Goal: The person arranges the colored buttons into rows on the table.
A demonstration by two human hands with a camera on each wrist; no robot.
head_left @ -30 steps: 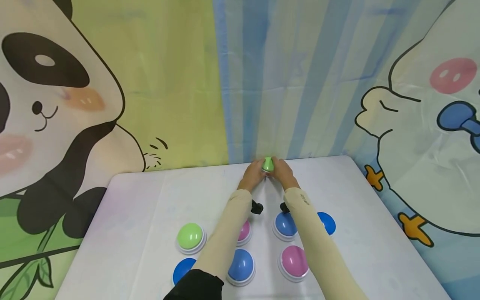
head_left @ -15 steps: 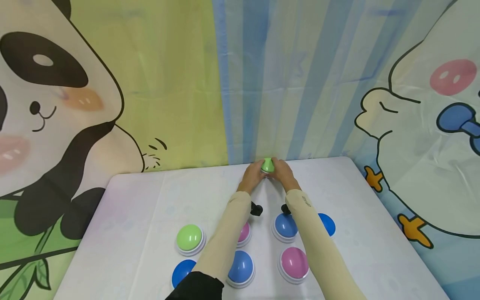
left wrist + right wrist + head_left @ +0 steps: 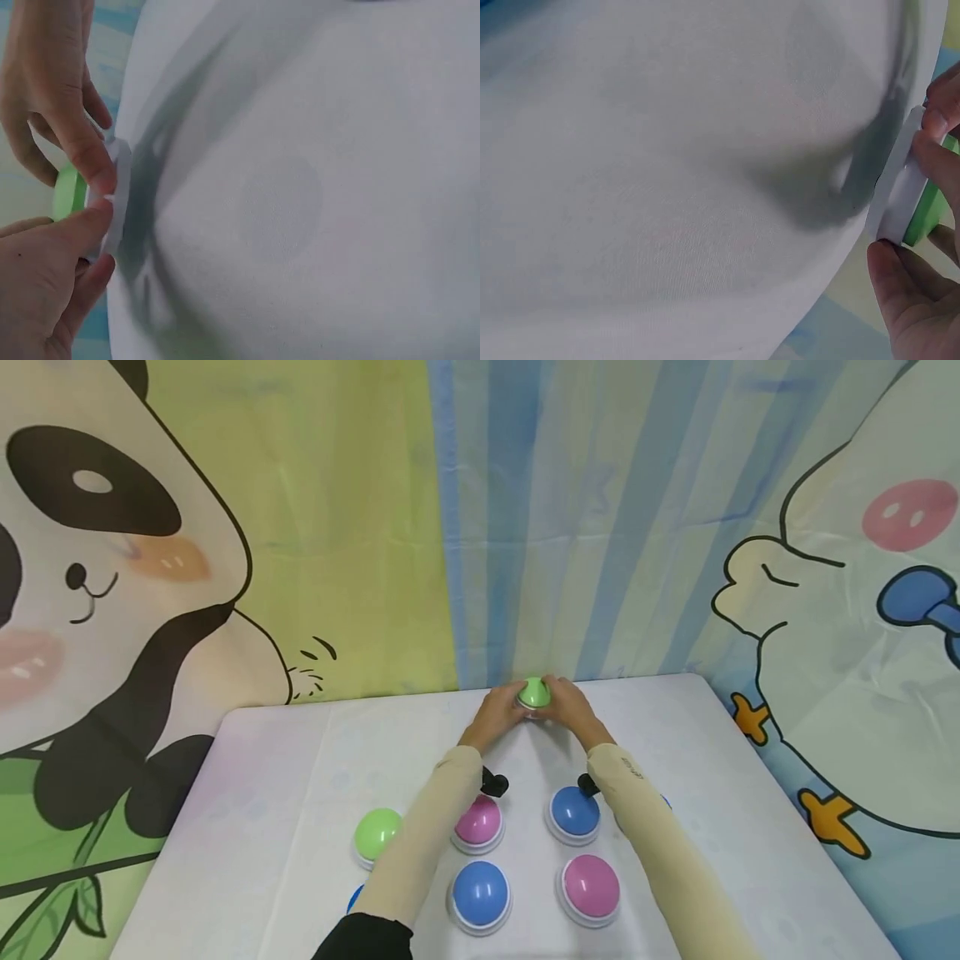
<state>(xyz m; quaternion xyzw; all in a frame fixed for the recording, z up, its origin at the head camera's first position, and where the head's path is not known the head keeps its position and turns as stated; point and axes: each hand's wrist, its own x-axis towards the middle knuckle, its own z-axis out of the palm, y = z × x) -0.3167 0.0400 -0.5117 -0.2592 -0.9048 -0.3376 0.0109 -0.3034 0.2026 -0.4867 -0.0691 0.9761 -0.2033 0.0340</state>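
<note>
At the far edge of the white table, a green dome push button [image 3: 535, 693] with a white base is held between both hands. My left hand [image 3: 498, 717] grips its left side and my right hand [image 3: 572, 706] grips its right side. In the left wrist view, the thumbs meet along the white base [image 3: 120, 187], which is seen nearly edge-on. The right wrist view shows thumb and fingers of my right hand [image 3: 922, 300] round the base and green dome [image 3: 930, 214]. Its shadow falls on the tabletop, and the button seems slightly raised.
Nearer on the white table [image 3: 285, 793] stand more push buttons: pink [image 3: 478, 820], blue [image 3: 480, 893], blue [image 3: 575, 811], pink [image 3: 591, 887] and green [image 3: 377, 833]. Forearms partly cover other blue ones. A printed curtain [image 3: 360, 527] hangs behind the table's far edge.
My forearms and wrists have spread apart, uncovering more of the pink and blue buttons. The held green button has come slightly nearer, and more of its dome shows between the hands.
</note>
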